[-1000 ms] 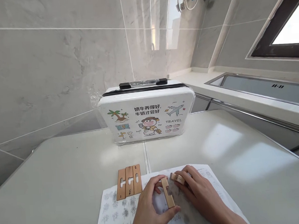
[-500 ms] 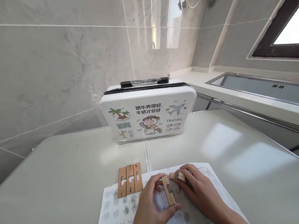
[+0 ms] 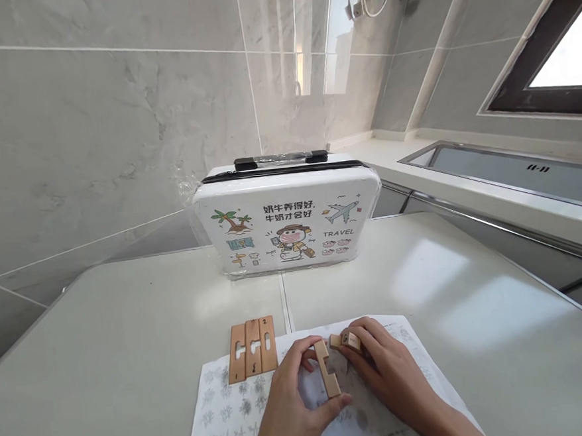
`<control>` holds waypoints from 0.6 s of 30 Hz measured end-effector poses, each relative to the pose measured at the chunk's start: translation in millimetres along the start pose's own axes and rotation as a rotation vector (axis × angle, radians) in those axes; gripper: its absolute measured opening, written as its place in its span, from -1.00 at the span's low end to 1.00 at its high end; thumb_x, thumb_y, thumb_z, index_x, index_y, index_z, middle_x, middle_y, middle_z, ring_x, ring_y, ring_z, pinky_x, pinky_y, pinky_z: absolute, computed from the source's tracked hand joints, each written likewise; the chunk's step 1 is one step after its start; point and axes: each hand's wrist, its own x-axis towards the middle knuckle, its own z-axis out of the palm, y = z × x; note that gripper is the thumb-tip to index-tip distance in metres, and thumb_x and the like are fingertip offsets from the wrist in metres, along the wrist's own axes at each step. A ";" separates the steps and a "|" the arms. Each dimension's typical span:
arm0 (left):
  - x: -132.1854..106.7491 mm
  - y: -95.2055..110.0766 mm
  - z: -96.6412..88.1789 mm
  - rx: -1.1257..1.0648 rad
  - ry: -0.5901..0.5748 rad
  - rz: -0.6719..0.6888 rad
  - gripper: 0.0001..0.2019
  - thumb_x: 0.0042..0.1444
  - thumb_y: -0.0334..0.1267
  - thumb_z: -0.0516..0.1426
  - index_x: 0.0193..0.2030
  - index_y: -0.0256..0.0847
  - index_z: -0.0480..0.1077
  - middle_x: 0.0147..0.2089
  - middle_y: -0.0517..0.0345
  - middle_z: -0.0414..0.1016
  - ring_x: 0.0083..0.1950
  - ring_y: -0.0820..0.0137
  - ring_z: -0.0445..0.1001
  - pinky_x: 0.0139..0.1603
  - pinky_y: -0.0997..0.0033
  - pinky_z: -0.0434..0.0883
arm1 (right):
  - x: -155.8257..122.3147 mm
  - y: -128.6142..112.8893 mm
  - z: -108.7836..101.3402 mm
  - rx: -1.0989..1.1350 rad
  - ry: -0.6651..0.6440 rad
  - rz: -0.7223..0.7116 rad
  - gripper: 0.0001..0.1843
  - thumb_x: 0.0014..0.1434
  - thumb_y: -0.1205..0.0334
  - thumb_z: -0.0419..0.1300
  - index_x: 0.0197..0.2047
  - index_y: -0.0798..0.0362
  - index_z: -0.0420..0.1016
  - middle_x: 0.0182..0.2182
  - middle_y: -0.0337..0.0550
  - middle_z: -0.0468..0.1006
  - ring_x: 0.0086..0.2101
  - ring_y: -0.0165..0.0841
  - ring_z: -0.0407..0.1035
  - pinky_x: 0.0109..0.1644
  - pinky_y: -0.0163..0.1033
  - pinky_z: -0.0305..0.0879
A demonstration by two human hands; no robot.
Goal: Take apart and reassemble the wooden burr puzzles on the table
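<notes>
On the printed sheet (image 3: 220,415) near the table edge, I have the left hand (image 3: 289,414) pinching a notched wooden bar (image 3: 326,369) end to end and the right hand (image 3: 389,377) pinching a smaller block (image 3: 349,340) at its top, so I judge joining barely begun, with three flat bars (image 3: 251,348) lying unjoined alongside.

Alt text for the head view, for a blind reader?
Left hand holds a notched wooden piece over a printed sheet; right hand holds a second wooden piece beside its end. Three more pieces lie left; a cartoon case stands behind.
</notes>
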 end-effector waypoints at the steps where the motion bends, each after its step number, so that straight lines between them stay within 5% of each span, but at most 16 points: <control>1: -0.5 1.2 -0.2 -0.006 -0.001 -0.003 -0.30 0.01 0.11 0.45 0.29 0.07 0.43 0.20 0.02 0.53 0.13 0.07 0.48 0.23 0.07 0.45 | 0.0 0.0 0.1 0.002 0.005 -0.001 -0.83 0.55 0.14 0.05 -0.09 -0.09 0.43 -0.14 -0.11 0.55 -0.18 -0.20 0.51 -0.17 -0.14 0.48; 18: -1.1 0.2 -2.0 -0.002 -0.032 0.004 -0.31 0.04 0.09 0.44 0.30 0.09 0.41 0.24 0.02 0.51 0.14 0.05 0.47 0.24 0.06 0.43 | -0.1 -2.7 -2.0 0.093 0.138 0.091 -0.85 0.52 0.16 0.07 -0.13 -0.07 0.42 -0.16 -0.11 0.53 -0.18 -0.20 0.46 -0.12 -0.13 0.40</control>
